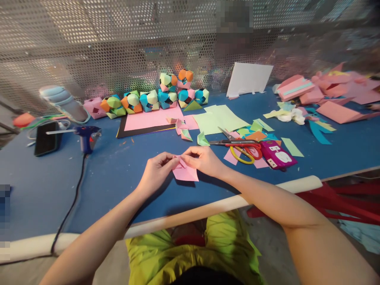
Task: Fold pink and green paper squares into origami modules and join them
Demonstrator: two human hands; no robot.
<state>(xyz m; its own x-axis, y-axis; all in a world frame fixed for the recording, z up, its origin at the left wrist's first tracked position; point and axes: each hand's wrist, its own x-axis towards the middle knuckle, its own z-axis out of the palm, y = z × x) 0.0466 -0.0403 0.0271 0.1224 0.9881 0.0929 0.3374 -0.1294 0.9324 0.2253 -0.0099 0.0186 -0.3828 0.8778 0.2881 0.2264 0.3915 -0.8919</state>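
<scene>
Between my two hands is a small square of pink paper, partly folded along its upper edge. My left hand pinches its upper left corner between thumb and fingers. The upper right side is pinched by my right hand. Just beyond my right hand lies a folded light green paper piece, with folded pink pieces to its left. Black-bladed scissors with red handles and yellow-handled scissors rest on paper scraps to the right.
Several colourful paper balls line the back, near a grey bottle. A blue glue gun trails its cord at left by a phone. A purple power socket and pink paper pile are at right.
</scene>
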